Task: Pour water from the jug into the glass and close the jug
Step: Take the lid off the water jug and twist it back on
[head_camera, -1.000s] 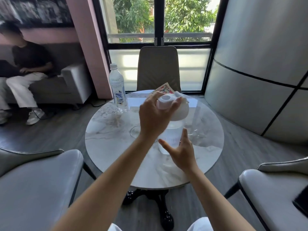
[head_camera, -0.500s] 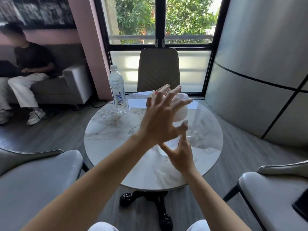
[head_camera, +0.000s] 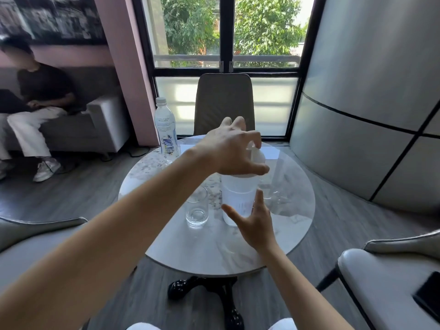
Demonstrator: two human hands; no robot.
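A frosted white jug (head_camera: 238, 194) with water in it stands upright in the middle of the round marble table (head_camera: 214, 253). Its white lid (head_camera: 258, 157) sits on top, with my left hand (head_camera: 228, 148) curled over it, fingers wrapped around the rim. My right hand (head_camera: 254, 225) hovers open at the jug's lower front, thumb and fingers spread; I cannot tell if it touches the jug. A clear glass (head_camera: 197, 210) stands just left of the jug, with a little water at the bottom.
A capped plastic water bottle (head_camera: 165, 129) stands at the table's far left edge. A chair (head_camera: 223, 103) faces me across the table. Armchairs flank me at left (head_camera: 35, 246) and right (head_camera: 392, 270). A person (head_camera: 40, 91) sits on a sofa at far left.
My left hand carried the lid onto the jug, opened briefly, and now curls over the lid on top. My right hand has stayed by the jug's base.
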